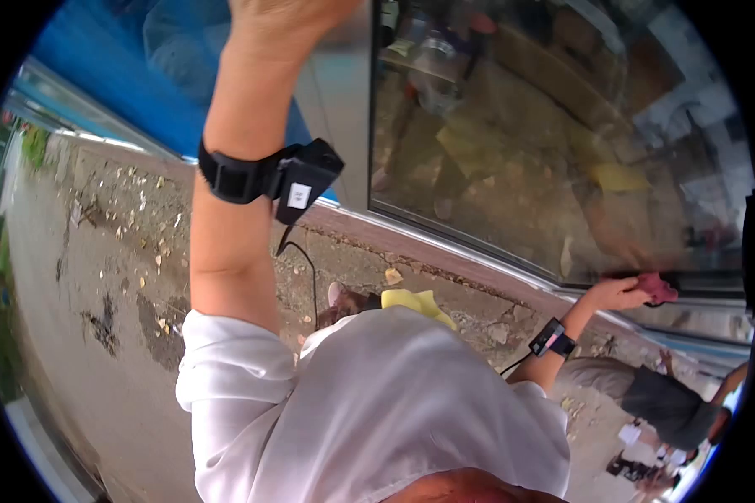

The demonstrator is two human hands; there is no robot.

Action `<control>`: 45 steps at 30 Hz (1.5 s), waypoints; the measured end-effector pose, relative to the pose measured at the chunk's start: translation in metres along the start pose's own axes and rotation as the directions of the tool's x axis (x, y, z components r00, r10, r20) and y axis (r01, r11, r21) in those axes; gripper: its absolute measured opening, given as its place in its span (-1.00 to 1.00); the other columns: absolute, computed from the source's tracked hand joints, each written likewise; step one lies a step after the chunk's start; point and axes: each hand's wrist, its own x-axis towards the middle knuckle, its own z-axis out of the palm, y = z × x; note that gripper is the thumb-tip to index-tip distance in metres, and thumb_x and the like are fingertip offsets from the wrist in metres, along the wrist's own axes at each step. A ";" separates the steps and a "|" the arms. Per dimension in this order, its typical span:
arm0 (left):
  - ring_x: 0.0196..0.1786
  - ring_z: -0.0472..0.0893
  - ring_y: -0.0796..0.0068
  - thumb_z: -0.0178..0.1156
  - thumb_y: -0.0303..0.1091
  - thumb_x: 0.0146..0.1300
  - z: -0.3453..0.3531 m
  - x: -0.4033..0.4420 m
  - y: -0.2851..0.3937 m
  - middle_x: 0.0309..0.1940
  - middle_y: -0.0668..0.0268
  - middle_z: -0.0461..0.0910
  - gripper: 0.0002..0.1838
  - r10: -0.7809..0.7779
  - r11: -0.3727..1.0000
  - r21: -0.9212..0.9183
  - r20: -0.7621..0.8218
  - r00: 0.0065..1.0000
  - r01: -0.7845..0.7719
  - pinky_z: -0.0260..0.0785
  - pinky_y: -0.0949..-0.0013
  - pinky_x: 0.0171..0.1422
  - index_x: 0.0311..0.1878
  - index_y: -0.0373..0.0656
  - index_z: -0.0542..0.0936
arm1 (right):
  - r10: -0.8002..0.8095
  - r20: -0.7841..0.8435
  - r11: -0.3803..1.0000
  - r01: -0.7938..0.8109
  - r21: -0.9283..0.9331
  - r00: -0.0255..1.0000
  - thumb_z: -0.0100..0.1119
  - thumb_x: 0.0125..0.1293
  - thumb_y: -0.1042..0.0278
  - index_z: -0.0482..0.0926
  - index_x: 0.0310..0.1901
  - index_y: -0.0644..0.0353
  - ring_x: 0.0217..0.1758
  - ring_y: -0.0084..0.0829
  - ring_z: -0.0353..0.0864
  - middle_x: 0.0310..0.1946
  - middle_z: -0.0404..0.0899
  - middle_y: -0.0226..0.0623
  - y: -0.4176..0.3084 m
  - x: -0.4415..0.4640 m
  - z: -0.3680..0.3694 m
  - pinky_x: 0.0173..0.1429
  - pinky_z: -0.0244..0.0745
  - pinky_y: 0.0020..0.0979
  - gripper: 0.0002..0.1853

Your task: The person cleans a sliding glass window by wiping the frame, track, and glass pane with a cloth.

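My right hand [617, 294] grips a dark red cloth [658, 288] near the lower edge of a large glass pane [512, 126]. The cloth is bunched beyond the fingertips, close to the pane's dark frame. My left hand [289, 12] is raised at the top edge of the view, in front of the blue panel and the grey frame strip beside the glass. Only its wrist and heel show; the fingers are cut off. A yellow cloth [418, 304] shows at the front of my white shirt [419, 394].
A metal sill [470, 254] runs below the glass. Broken pavement [143, 243] with fallen leaves lies beneath. At the lower right another person [671, 407] in dark clothes is close by. Black devices are strapped to my forearms, one [309, 178] with a hanging cable.
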 end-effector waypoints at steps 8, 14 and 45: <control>-0.34 0.59 0.16 0.05 0.00 0.23 -0.002 -0.022 -0.095 -0.42 0.08 0.62 -0.55 -0.035 0.998 -0.053 0.184 0.982 0.046 0.38 0.19 -0.24 -0.32 -0.27 0.62 | 0.653 0.007 0.735 -0.636 0.235 0.757 0.08 0.16 0.56 0.38 0.11 0.28 0.11 -0.13 0.36 0.05 0.36 -0.07 0.020 -0.055 0.005 0.22 0.21 -0.27 -0.57; -0.25 0.57 0.17 0.01 0.04 0.25 0.005 -0.028 -0.098 -0.32 0.11 0.62 -0.52 -0.010 0.999 0.034 0.187 0.982 0.004 0.35 0.19 -0.14 -0.26 -0.24 0.63 | 0.611 0.230 0.736 -0.650 0.189 0.758 0.16 0.03 0.58 0.35 -0.01 0.23 -0.03 -0.24 0.32 -0.09 0.26 -0.19 -0.100 -0.119 -0.025 0.10 0.26 -0.33 -0.58; 0.06 0.40 -0.08 -0.08 0.08 0.24 -0.016 -0.022 -0.090 -0.03 -0.12 0.49 -0.40 -0.136 0.971 0.220 0.194 0.971 0.092 0.12 0.00 0.23 -0.03 -0.34 0.53 | 0.380 -0.113 0.920 -0.363 0.144 0.918 0.23 0.17 0.39 0.46 -0.06 0.17 -0.02 -0.22 0.39 -0.07 0.35 -0.15 0.051 0.006 -0.007 0.06 0.30 -0.32 -0.70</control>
